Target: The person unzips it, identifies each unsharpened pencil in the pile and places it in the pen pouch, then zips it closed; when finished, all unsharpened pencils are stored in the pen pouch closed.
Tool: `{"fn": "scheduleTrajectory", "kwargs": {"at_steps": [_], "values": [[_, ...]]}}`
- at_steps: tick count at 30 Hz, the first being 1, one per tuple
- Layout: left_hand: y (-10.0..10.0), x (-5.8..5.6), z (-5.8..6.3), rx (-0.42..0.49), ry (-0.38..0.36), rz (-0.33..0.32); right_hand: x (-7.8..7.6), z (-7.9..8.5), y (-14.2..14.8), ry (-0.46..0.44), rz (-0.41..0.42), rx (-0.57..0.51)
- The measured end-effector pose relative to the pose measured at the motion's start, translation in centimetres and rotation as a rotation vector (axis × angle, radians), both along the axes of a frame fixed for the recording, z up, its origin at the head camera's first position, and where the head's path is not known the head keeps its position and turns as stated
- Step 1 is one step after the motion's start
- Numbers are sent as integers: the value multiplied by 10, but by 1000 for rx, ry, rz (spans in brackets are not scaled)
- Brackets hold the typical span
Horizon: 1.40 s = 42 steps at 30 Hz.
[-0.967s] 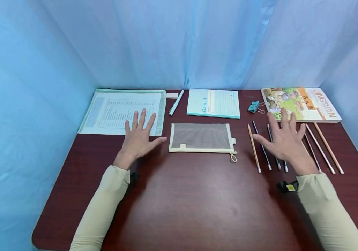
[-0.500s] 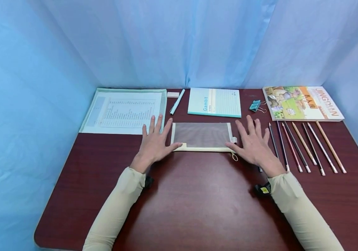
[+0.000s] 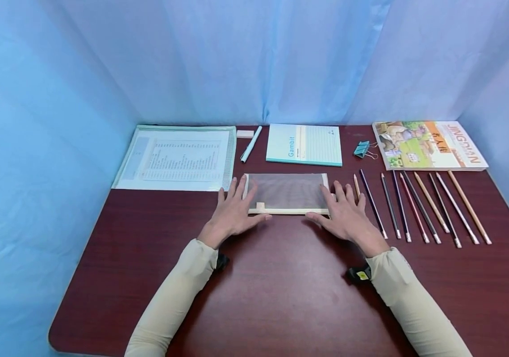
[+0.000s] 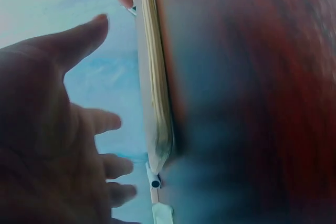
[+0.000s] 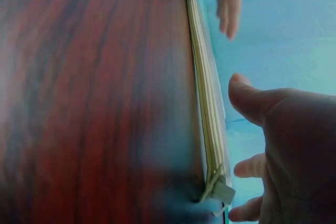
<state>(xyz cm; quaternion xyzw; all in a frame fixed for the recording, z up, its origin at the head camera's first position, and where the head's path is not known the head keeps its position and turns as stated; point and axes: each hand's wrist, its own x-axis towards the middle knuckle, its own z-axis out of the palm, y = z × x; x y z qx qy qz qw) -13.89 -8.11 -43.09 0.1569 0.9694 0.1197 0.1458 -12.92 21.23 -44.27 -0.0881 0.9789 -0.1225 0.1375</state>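
A mesh zipper pouch (image 3: 287,191) with cream edging lies flat at mid-table, its zipper side toward me. My left hand (image 3: 232,213), fingers spread and fairly straight, hovers over the pouch's left end. Over the right end is my right hand (image 3: 346,215), spread the same way, hiding the zipper pull in the head view. Both wrist views show a gap between the hands and the pouch; the right wrist view shows the zipper pull (image 5: 211,184) at the pouch's corner. Neither hand holds anything.
Several pencils (image 3: 419,208) lie in a row at the right, below a picture book (image 3: 428,146). Along the back are a binder clip (image 3: 361,148), a notebook (image 3: 303,145), a pen (image 3: 251,144), an eraser (image 3: 245,134) and a document folder (image 3: 174,158).
Both hands have moved inward, the left from beside the document folder and the right from over the pencils, to the two ends of the pouch. The pencils are uncovered.
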Motion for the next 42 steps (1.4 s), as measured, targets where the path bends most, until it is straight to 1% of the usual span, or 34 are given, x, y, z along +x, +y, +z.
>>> {"fn": "scheduleTrajectory", "kwargs": {"at_steps": [3,6,10,12,15,18,22,24,26,30,32,34,36,38,40,42], "values": [[4,1,-1,-5,-71,-19,1,0,-3,-16,7,7],[6,1,-4,-12,-126,-30,2,-1,-5,-19,16,-2],[8,2,-7,-18,-156,-41,3,-2,-7,-24,23,-24],[9,2,-8,-21,-160,-46,2,0,-7,-32,21,-66],[9,2,-8,-24,-164,-52,0,5,-3,-41,18,-167],[9,1,-7,-22,-167,-54,-4,12,6,-47,2,-330],[9,1,-6,-21,-165,-55,-9,16,16,-45,-64,-519],[9,0,-6,-23,-161,-59,-11,15,21,-57,-99,-596],[9,0,-6,-24,-159,-60,-12,13,24,-91,-129,-681],[9,-2,-6,-23,-160,-57,-15,6,28,-166,-157,-833],[9,-3,-7,-26,-163,-53,-16,3,29,-185,-162,-875],[10,-3,-7,-33,-163,-48,-17,0,29,-192,-163,-885],[11,-3,-6,-51,-150,-44,-18,-3,29,-185,-169,-871],[13,-1,-4,-69,-110,-48,-19,-4,29,-181,-180,-852],[19,3,1,-74,-40,-67,-19,-5,29,-182,-192,-840],[29,8,6,-39,38,-101,-19,-6,29,-181,-200,-835]]}}
